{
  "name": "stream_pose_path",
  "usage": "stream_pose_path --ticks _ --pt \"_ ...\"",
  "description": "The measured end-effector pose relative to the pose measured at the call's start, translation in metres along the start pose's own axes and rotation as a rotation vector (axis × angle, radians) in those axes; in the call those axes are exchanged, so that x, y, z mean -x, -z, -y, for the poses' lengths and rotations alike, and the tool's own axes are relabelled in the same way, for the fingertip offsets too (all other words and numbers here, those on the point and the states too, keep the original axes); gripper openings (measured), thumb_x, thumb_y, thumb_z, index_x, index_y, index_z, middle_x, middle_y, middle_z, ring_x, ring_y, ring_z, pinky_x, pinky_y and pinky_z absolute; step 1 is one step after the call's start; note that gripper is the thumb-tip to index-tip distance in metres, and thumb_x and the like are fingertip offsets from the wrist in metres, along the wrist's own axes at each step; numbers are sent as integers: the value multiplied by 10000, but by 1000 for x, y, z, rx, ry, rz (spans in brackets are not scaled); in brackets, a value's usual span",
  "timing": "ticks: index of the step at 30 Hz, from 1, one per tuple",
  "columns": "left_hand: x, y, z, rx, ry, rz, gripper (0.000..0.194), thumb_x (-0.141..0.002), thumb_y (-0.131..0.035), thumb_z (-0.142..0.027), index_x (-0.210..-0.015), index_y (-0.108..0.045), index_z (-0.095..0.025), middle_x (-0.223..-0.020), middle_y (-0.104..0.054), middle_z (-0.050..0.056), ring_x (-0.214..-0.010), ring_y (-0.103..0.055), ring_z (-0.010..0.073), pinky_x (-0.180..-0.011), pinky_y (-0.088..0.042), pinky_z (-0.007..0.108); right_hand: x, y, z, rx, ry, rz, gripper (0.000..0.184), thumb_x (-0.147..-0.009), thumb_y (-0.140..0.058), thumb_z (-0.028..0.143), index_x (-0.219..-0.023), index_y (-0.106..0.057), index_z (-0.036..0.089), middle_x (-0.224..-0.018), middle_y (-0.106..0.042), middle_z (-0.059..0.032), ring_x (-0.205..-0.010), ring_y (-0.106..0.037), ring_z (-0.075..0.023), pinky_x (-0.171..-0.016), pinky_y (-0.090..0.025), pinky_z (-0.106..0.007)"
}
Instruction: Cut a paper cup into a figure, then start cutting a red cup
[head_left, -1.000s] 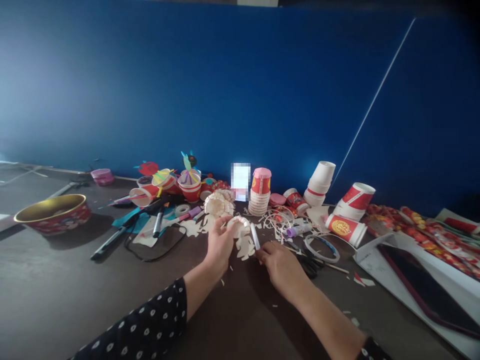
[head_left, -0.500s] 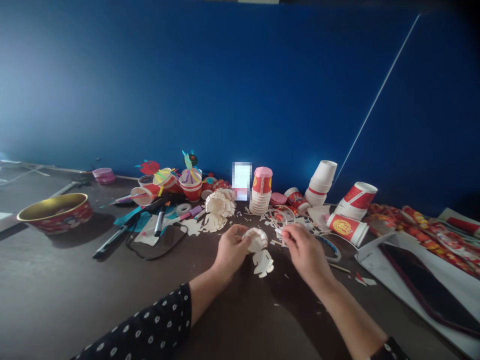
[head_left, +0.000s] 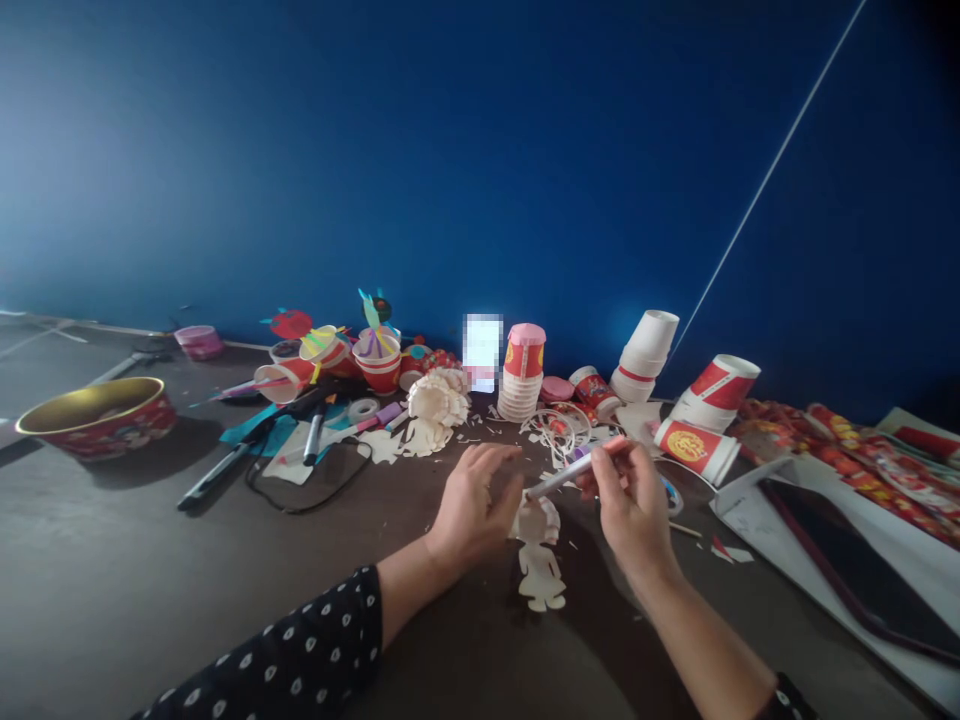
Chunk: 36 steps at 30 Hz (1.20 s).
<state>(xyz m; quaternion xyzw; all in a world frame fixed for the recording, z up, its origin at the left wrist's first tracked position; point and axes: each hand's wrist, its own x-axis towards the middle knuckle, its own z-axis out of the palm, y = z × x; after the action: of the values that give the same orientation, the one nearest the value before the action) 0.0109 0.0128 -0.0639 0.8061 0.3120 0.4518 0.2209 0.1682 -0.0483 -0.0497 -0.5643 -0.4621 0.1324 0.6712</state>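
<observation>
In front of me on the dark table lies a cream paper doll cutout (head_left: 541, 575), its rounded head framed by white curled pieces. My right hand (head_left: 630, 500) pinches a white marker (head_left: 561, 478) with a reddish end. The marker slants down to the left, its tip over the doll's head; contact cannot be made out. My left hand (head_left: 474, 510) is beside the head, with thumb and fingers apart and nothing seen in them. Behind it stands a similar paper piece with curled edges (head_left: 439, 402).
A stack of paper cups (head_left: 521, 390) stands behind my hands. Tipped red cups (head_left: 694, 450) and a phone (head_left: 855, 560) on a white sheet are at right. At left are a gold-rimmed bowl (head_left: 97, 420) and a black marker (head_left: 225, 465). Paper scraps (head_left: 731, 552) lie about.
My left hand has let go of the doll, which now lies lower and more upright in view. My right hand has turned, bringing the marker left over the doll's head.
</observation>
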Motion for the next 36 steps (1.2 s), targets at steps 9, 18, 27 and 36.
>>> stream_pose_path --ticks 9,18,27,36 --pt "-2 5 -8 -49 -265 94 197 -851 -439 -249 -869 -607 -147 -723 -609 54 -685 -491 151 -647 -421 285 10 -8 5 -198 -150 127 199 -803 -535 411 -779 -496 218 -580 -508 48 -468 -510 -118 -404 -428 -216" --pt "-1 3 -5 -66 -233 96 220 -828 -488 -334 -794 -603 -150 -678 -593 41 -668 -492 147 -620 -405 266 18 -16 5 -224 -307 223 333 -761 -553 484 -616 -489 191 -473 -437 59 -383 -376 -88 -355 -299 -208" --pt "-4 6 -12 34 -172 234 286 -860 -427 -308 -726 -625 -150 -638 -559 27 -613 -493 113 -563 -373 212 16 -16 0 -321 -294 209 290 -776 -566 444 -661 -496 187 -489 -409 75 -415 -350 -72 -380 -281 -181" --pt "-2 6 -10 -28 -129 156 220 -816 -505 -334 -800 -635 -157 -641 -579 24 -615 -505 121 -582 -393 222 11 -13 2 -293 -274 143 298 -770 -561 459 -658 -494 191 -505 -441 61 -411 -381 -81 -375 -283 -198"
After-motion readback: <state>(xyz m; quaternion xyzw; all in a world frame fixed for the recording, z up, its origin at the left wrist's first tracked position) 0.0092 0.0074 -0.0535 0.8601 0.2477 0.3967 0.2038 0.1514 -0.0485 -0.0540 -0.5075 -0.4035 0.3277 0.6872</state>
